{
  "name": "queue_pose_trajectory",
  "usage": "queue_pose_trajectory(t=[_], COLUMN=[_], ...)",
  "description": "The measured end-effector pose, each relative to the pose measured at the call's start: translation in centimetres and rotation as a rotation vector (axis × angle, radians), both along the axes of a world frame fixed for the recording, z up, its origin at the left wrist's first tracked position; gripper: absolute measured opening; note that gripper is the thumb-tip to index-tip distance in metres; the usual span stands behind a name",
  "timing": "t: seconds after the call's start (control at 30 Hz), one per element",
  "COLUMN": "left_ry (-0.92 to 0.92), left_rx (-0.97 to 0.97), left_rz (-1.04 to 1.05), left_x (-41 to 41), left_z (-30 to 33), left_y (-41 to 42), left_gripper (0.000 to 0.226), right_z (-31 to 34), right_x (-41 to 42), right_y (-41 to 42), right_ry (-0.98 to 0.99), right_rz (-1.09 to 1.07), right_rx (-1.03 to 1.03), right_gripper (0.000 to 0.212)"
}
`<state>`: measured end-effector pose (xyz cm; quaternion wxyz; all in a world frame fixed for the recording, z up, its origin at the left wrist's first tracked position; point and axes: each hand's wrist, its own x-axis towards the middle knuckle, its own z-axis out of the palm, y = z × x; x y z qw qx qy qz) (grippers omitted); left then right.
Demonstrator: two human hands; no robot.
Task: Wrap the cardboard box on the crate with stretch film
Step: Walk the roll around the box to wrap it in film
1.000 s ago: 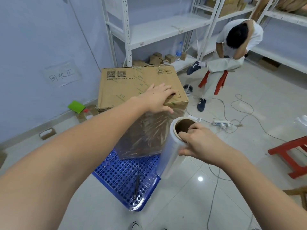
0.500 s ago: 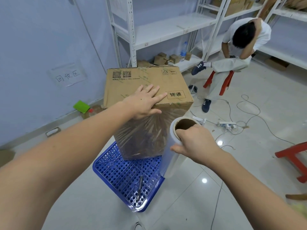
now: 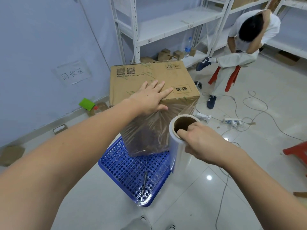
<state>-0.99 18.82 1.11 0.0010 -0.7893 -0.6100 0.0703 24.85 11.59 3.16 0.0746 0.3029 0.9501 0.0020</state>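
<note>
Left hand: the left hand lies flat with fingers spread on the near top edge of the brown cardboard box, pressing it steady and holding nothing.
Right hand: the right hand grips the upright roll of clear stretch film, fingers hooked into its brown cardboard core, thumb outside.
Film: a sheet of film runs from the roll to the box's near side, which is already covered and wrinkled; the top is bare.
Box: it stands on the far part of a blue perforated plastic crate on the pale tiled floor.
Risk: the box looks tall for its footing, so a hard pull on the film could tip or slide it if the left hand lifts. Slack film could bunch or cling to itself.
Room: the blue wall and white metal shelving stand close behind and left. Loose cables trail on the right, where a seated person occupies a red stool. The near floor looks freest.
</note>
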Motion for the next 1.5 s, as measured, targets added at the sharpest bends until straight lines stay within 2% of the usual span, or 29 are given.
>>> queue_pose_trajectory(t=[0.13,0.23,0.3,0.37,0.43,0.53,0.63,0.73,0.83,0.9,1.0,1.07,1.33,1.5], left_ry=[-0.035,-0.095,-0.190,-0.243,-0.185,-0.064,-0.035,-0.054,0.032,0.035,-0.132,-0.211,-0.240,-0.243], left_rx=[-0.002,-0.037,-0.111,-0.173,-0.172,-0.137,-0.143,-0.147,-0.135,-0.122,-0.046,-0.014,-0.008,-0.009], left_rz=[-0.007,-0.046,-0.119,-0.240,-0.378,-0.539,-0.628,-0.684,-0.739,-0.746,-0.764,-0.726,-0.600,-0.563], left_x=[-0.2,-0.7,-2.1,-4.5,-7.4,-11.4,-13.1,-14.2,-15.6,-16.2,-16.4,-16.4,-15.3,-14.4], left_z=[0.0,0.4,1.8,3.4,4.0,2.7,1.4,1.7,1.6,1.3,0.7,0.3,-0.1,-0.1], left_y=[0.2,0.2,0.0,-0.5,-1.1,-2.4,-2.7,-2.6,-2.9,-2.9,-2.9,-2.9,-3.5,-3.6], left_gripper=[0.088,0.096,0.094,0.088,0.088,0.105,0.124,0.129,0.136,0.131,0.094,0.079,0.071,0.071], right_z=[-1.1,-2.3,-2.4,-2.2,-2.2,-2.3,-2.0,-1.7,-1.7,-2.1,-2.5,-2.4,-1.8,-2.3], right_x=[-1.5,-2.8,-3.4,-3.7,-4.2,-4.8,-4.8,-4.9,-5.1,-5.1,-5.2,-5.6,-8.1,-9.8], right_y=[-1.8,-2.0,-1.7,-1.4,-1.3,-1.9,-2.9,-4.4,-6.3,-7.5,-8.2,-8.4,-8.3,-8.4], right_ry=[0.022,0.130,0.117,0.023,0.023,0.127,0.219,0.239,0.287,0.338,0.380,0.389,0.323,0.135], right_rz=[-0.136,-0.349,-0.432,-0.494,-0.545,-0.613,-0.642,-0.655,-0.649,-0.651,-0.623,-0.594,-0.438,-0.478], right_rx=[0.150,0.240,0.266,0.232,0.214,0.173,0.109,0.076,0.042,0.024,0.026,0.057,0.111,0.120], right_gripper=[0.026,0.061,0.069,0.068,0.064,0.057,0.060,0.061,0.058,0.059,0.063,0.063,0.064,0.050])
